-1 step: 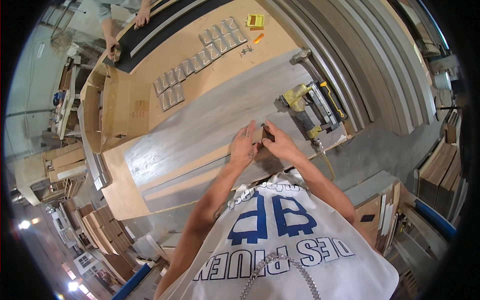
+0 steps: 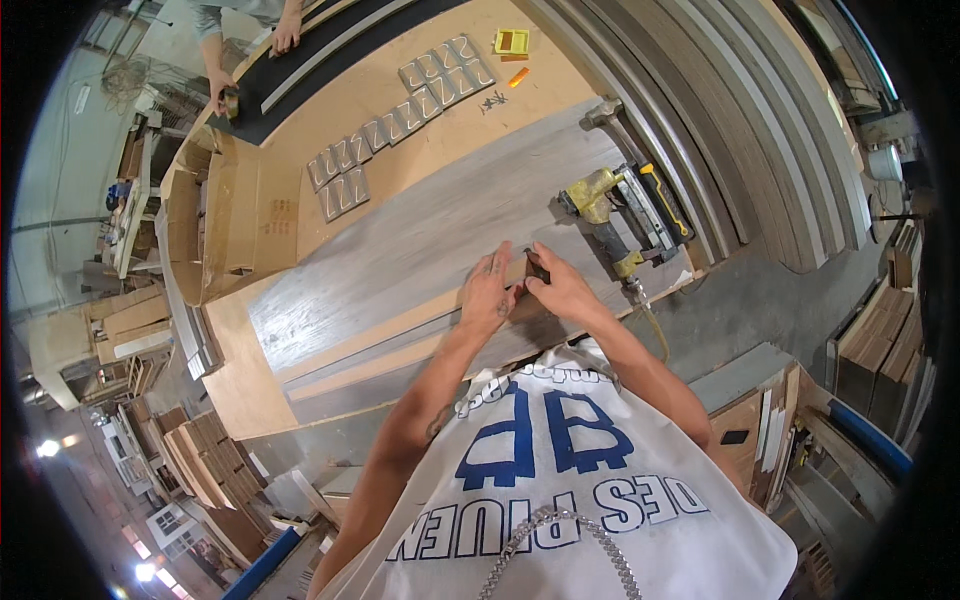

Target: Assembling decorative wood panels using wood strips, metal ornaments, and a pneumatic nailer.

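At the near edge of the workbench my hands meet over the end of a long, narrow grey and tan wooden strip (image 2: pixel 400 342). My left hand (image 2: pixel 488 292) lies across it, fingers fairly straight on the far side and thumb on the near side. Beside it, my right hand (image 2: pixel 560 284) pinches the strip's dark end between thumb and fingers. Part of the end is hidden by my fingers. Under and beyond the strip lies a wide grey board (image 2: pixel 430 230). A yellow and black nail gun (image 2: pixel 612 212) rests on its right part, nearest my right hand.
A hammer (image 2: pixel 602 114) lies beyond the nail gun. Rows of small grey pieces (image 2: pixel 388 132), a yellow box (image 2: pixel 510 41) and loose dark bits (image 2: pixel 493 102) sit farther back. Long grey mouldings (image 2: pixel 690 110) line the right. Another person's hand (image 2: pixel 222 92) holds a small block near a cardboard box (image 2: pixel 245 215).
The other person's hand at the far left has shifted slightly with its block. My own hands stay almost where they were.
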Demonstrator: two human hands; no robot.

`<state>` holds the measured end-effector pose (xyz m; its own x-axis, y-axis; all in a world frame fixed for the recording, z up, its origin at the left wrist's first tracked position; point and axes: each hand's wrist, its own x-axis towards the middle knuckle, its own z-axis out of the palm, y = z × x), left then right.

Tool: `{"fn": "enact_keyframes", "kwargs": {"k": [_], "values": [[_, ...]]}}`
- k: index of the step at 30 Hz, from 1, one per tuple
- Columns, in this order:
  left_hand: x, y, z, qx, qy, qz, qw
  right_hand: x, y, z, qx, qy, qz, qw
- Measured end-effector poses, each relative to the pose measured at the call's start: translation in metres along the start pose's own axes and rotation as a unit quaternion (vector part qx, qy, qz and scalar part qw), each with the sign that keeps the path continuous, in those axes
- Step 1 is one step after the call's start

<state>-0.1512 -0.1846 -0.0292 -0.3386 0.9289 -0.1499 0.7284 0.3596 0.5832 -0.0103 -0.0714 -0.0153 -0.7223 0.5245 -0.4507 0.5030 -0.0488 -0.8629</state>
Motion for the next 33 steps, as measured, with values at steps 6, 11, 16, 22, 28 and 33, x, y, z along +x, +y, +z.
{"fn": "enact_keyframes", "kwargs": {"k": [6,11,16,22,28,33], "values": [[0.0,0.002,-0.002,-0.002,0.006,0.003,1.0,-0.004,0.002,-0.002,-0.02,0.026,-0.03,0.999],[-0.001,0.004,-0.006,-0.032,0.013,0.034,0.999,0.001,0.004,0.004,-0.041,0.032,-0.023,0.998],[-0.002,0.002,-0.004,-0.029,0.023,0.052,0.998,-0.003,-0.005,0.004,-0.034,0.026,-0.012,0.999],[-0.002,0.002,-0.002,-0.053,0.027,0.039,0.997,0.0,-0.001,0.003,0.042,0.024,0.006,0.999],[-0.004,-0.005,0.001,-0.054,0.036,0.045,0.997,-0.005,-0.022,-0.002,-0.004,0.013,0.002,1.0],[-0.002,0.003,-0.004,-0.036,0.04,0.069,0.996,-0.012,-0.004,0.001,-0.072,0.034,-0.023,0.997]]}}
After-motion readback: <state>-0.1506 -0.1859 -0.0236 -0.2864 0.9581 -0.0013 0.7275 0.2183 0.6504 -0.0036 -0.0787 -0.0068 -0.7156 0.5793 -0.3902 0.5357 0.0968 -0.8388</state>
